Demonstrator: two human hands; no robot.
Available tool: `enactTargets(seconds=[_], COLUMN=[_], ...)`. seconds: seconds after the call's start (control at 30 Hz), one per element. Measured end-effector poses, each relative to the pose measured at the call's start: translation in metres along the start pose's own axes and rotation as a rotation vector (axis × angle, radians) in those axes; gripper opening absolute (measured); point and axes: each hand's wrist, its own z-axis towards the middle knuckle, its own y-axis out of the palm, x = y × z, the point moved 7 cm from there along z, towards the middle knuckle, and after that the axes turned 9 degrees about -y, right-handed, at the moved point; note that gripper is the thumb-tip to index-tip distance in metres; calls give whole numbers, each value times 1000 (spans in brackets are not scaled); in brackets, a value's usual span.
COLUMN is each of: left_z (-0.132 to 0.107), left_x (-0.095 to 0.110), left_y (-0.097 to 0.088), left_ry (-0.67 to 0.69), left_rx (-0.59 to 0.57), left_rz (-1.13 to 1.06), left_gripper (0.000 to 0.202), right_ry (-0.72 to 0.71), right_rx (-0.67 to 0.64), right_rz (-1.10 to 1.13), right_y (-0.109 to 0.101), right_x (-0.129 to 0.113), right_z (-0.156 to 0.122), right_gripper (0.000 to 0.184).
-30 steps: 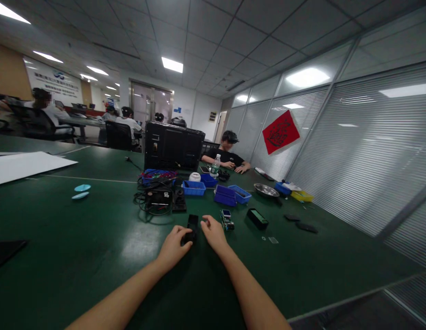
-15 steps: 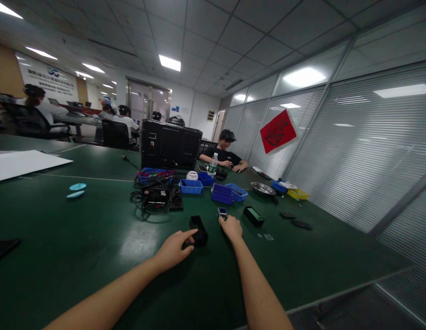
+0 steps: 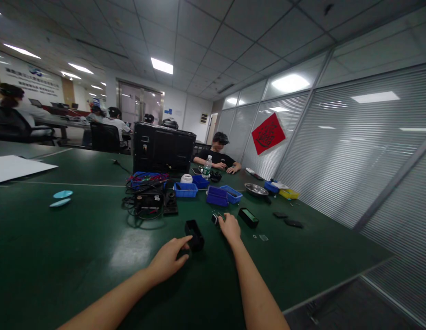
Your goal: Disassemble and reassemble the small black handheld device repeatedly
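My left hand [image 3: 169, 259] lies on the green table [image 3: 79, 256], index finger stretched toward a small black box [image 3: 194, 234] just ahead of it, fingers loosely apart and holding nothing. My right hand [image 3: 229, 227] reaches further out and closes its fingers over a small device with a screen [image 3: 215, 217]; most of that device is hidden under the hand.
A black module with a green face [image 3: 248, 217] lies right of my right hand. Blue bins [image 3: 218, 195], a tangle of cables with a black unit [image 3: 146, 201], a large black case [image 3: 163, 147] and a metal dish [image 3: 256, 189] stand beyond. A person sits at the far side.
My right hand left the black box and moved right and forward onto the small device. My left hand let go of the box and drew back slightly. The view shifted left.
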Motion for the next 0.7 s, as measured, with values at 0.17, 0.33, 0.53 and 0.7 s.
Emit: enactTargets(seconds=[0.17, 0.33, 0.53, 0.7], left_z=[0, 1, 0, -1], left_x=[-3, -3, 0, 6], left_y=[0, 1, -1, -3], left_ry=[3, 2, 7, 27], left_rx=[12, 12, 8, 12], left_rz=[-11, -18, -16, -4], left_gripper=[54, 54, 54, 54], right_ry=[-3, -187, -205, -191], right_rx=[-48, 60, 51, -101], right_rz=[-74, 18, 109, 69], right_y=[5, -1, -6, 6], right_x=[3, -18, -20, -22], right_z=[0, -3, -4, -9], right_gripper=[34, 25, 30, 57])
